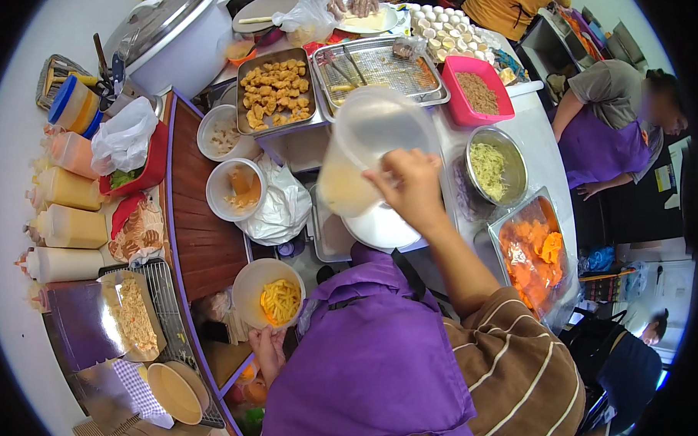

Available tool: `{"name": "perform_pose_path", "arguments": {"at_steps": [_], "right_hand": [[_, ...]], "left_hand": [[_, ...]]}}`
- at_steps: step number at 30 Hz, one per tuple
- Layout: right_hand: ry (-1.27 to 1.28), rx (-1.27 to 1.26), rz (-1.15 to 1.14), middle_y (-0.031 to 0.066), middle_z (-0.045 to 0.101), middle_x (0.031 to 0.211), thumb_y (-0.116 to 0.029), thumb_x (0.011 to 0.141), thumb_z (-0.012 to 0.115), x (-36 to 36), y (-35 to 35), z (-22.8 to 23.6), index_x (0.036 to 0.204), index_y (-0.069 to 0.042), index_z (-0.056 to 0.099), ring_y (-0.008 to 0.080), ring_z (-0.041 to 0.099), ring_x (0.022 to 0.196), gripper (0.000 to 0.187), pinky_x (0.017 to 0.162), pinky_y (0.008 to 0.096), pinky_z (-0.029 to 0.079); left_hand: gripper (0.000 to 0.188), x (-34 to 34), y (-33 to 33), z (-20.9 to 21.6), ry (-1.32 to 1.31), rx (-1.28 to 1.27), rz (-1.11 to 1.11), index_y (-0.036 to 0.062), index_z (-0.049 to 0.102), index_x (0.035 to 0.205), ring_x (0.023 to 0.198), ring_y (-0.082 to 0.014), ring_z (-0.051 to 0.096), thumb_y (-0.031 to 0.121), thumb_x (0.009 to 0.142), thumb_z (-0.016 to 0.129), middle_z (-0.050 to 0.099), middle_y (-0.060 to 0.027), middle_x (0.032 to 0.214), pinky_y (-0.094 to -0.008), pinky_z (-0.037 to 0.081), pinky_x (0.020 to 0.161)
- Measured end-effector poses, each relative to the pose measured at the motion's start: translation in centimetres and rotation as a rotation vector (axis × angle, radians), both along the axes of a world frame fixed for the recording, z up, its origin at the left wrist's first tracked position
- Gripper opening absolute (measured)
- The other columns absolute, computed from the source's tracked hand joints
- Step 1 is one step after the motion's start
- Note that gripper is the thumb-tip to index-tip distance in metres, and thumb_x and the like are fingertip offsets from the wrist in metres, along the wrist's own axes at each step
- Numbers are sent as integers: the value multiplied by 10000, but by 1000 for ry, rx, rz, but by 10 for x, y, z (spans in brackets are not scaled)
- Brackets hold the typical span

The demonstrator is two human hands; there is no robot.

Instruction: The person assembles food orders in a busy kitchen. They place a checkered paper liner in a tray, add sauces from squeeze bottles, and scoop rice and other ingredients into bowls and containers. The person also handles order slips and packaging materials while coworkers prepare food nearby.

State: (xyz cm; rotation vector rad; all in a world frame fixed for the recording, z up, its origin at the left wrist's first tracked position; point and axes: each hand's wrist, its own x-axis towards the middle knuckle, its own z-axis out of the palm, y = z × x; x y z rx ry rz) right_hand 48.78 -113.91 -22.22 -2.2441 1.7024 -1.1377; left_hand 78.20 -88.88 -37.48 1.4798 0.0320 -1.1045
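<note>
My left hand (269, 351) is closed on the near side of a translucent plastic tub (246, 289) with yellow french fries (281, 301) in it. My right hand (411, 183) pinches the rim of a larger translucent tub (343, 168), tilted and slightly blurred, in front of me. Pale yellowish stuff shows through its lower wall; what it is I cannot make out. Beneath that tub, a round white surface (380, 227) partly shows. Two smaller tubs of food scraps, one lower (219, 211) and one higher, stand left of it, beside a white plastic bag (275, 205).
A tray of fried pieces (274, 90), a wire-rack tray (378, 75) and a pink tub of brown crumbs (479, 90) line the far counter. At right are a steel bowl of shreds (497, 167) and an orange-filled tray (531, 250). Sauce bottles (69, 226) stand left. Co-workers are nearby.
</note>
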Motion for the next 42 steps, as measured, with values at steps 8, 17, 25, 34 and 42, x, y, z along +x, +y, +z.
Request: {"name": "perform_pose_path", "arguments": {"at_steps": [8, 17, 25, 34, 42], "right_hand": [[-101, 31, 269, -7, 524, 668, -271, 700, 653, 73, 14, -38, 708, -128, 533, 189, 485, 661, 186, 669, 379, 284], [-40, 78, 373, -21, 533, 693, -284, 699, 646, 90, 10, -91, 722, -138, 539, 176, 488, 676, 182, 672, 385, 275], [-147, 164, 277, -15, 542, 698, -286, 719, 633, 81, -9, -95, 723, -131, 540, 189, 494, 690, 181, 680, 387, 273], [181, 44, 397, 38, 549, 765, -290, 736, 591, 73, -15, -158, 774, -108, 512, 198, 526, 770, 202, 674, 358, 328], [409, 70, 481, 73, 552, 818, -184, 745, 524, 76, -21, -171, 817, -71, 494, 204, 546, 768, 138, 670, 329, 378]], "left_hand": [[203, 7, 30, -16, 26, 90, 39, 42, 354, 878, 712, -172, 515, 59, 792, 537, 452, -85, 811, -339, 521, 673], [217, 15, 33, -14, -100, 228, -121, 0, 351, 905, 739, -194, 512, 67, 800, 529, 443, -116, 854, -333, 520, 673], [212, 18, 25, -28, -55, 162, -129, -10, 364, 926, 697, -190, 524, 54, 804, 525, 466, -123, 835, -343, 527, 663], [196, 14, 5, -7, -9, 289, -143, 25, 352, 883, 723, -213, 536, 38, 797, 528, 474, -133, 843, -374, 527, 707], [171, 11, 4, -6, 64, 88, -33, 29, 352, 809, 709, -217, 532, 3, 782, 519, 468, -121, 791, -377, 508, 653]]}}
